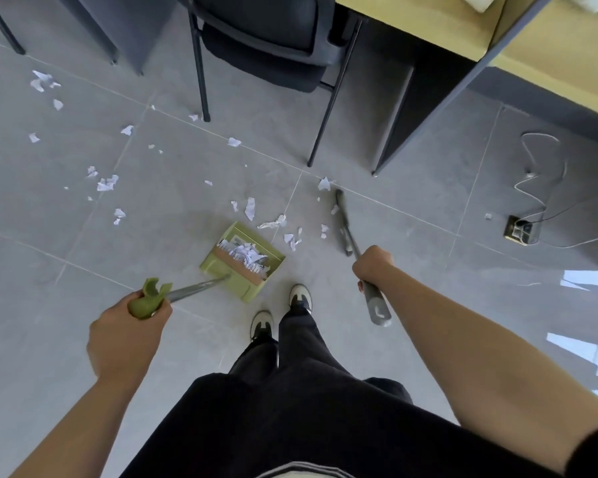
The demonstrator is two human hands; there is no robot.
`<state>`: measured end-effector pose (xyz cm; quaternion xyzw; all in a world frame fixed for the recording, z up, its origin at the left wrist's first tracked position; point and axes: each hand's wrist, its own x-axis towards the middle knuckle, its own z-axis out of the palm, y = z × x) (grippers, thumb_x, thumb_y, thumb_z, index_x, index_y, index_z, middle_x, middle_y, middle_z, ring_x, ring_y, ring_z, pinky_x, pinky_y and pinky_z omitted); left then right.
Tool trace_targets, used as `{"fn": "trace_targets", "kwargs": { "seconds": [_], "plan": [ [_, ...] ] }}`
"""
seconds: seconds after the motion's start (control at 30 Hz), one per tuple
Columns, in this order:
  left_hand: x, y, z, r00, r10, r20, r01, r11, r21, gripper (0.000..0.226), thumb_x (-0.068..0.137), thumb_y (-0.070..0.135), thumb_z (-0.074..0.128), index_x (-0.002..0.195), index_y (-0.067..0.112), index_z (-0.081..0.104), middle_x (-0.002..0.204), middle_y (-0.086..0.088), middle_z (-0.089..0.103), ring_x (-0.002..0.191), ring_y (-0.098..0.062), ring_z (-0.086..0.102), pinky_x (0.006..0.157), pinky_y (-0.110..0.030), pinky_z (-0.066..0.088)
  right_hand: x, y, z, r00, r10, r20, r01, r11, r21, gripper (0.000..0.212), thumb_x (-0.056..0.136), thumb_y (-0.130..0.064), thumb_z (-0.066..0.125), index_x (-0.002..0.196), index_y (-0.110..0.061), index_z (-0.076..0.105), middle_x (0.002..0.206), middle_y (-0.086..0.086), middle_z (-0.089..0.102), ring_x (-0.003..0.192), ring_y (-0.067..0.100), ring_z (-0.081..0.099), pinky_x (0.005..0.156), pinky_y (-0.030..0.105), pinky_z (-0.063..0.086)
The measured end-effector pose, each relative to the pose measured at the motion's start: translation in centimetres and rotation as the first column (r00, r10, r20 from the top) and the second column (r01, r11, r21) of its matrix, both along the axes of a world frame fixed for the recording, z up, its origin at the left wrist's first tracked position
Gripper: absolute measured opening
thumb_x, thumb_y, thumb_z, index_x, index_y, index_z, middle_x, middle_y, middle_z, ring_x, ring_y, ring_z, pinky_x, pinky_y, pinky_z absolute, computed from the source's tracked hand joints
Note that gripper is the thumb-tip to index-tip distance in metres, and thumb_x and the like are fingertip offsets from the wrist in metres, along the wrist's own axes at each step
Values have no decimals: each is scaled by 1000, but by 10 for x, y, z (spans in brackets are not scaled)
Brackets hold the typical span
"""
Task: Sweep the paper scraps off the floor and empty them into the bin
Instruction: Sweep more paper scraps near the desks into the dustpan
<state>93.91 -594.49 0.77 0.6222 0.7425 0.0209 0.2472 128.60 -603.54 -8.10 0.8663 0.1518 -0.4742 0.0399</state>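
My left hand (132, 326) grips the green top of a long-handled dustpan (242, 257), which stands on the grey tiled floor just ahead of my feet with several white paper scraps inside. My right hand (373, 265) grips the grey handle of a broom (343, 222), whose dark head rests on the floor to the right of the pan. Paper scraps (283, 229) lie between the pan and the broom head. More scraps (106, 183) are scattered over the floor to the left and far left. No bin is in view.
A black chair (263, 46) on thin metal legs stands straight ahead, and a wooden desk (463, 25) with dark panels is at the right. A floor socket (522, 230) with white cables lies at the right. My shoes (280, 315) are just behind the pan.
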Motion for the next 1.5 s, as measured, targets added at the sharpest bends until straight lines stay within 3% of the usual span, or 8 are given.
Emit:
{"fn": "trace_targets", "kwargs": {
  "seconds": [0.17,0.4,0.57,0.8,0.93,1.13,1.37,1.5],
  "plan": [
    [7,-6,4,998,56,-2,-56,998,-11,16,86,39,69,93,24,69,62,-1,57,65,-28,54,63,-34,44,-27,22,5,984,143,-109,-141,990,31,16,90,-3,44,74,-5,45,102,16,65,92,29,66,79,32,54],
    [-1,-18,5,990,138,-15,-139,990,-33,17,85,39,69,95,26,70,64,-1,60,67,-30,56,66,-38,49,-28,50,14,973,-107,-205,115,993,26,15,90,-6,42,75,-4,47,55,14,58,41,24,55,40,19,41],
    [-5,-22,5,984,177,-20,-178,983,-51,15,84,41,67,91,28,69,62,-2,60,64,-28,56,64,-40,52,-2,68,23,939,-283,-197,302,951,72,8,84,2,41,87,0,48,61,17,54,46,25,50,56,34,42],
    [-6,-27,5,976,215,-25,-216,974,-70,14,86,42,66,89,28,66,63,-3,59,64,-27,56,62,-38,51,40,81,32,998,-67,1,67,993,92,10,88,-6,42,80,-4,45,51,12,58,35,20,54,38,18,39],
    [-9,-29,6,970,238,-43,-241,968,-73,17,86,43,66,86,26,67,61,-4,59,64,-28,55,63,-39,51,55,81,18,996,-16,85,8,996,89,10,85,-7,45,75,-6,46,69,15,64,69,31,65,65,34,52],
    [-17,-26,4,956,289,-48,-291,955,-52,14,86,42,66,86,28,66,62,-5,59,63,-29,55,63,-39,52,56,83,11,990,94,102,-94,996,-2,12,88,-5,42,77,-6,47,32,3,50,24,16,50,31,13,35],
    [-37,-18,4,955,295,-37,-296,953,-59,14,86,42,67,82,29,64,61,-6,59,62,-27,55,60,-37,50,14,90,8,941,331,72,-332,943,2,8,85,-7,45,83,-5,52,79,15,68,74,31,69,67,34,56],
    [-59,-13,3,954,299,-26,-300,951,-76,19,86,47,65,80,28,64,60,-5,58,61,-25,54,59,-36,49,-23,95,9,901,433,32,-432,901,-31,7,87,-3,43,82,-4,49,62,10,59,65,31,62,67,35,55]
  ]
}}
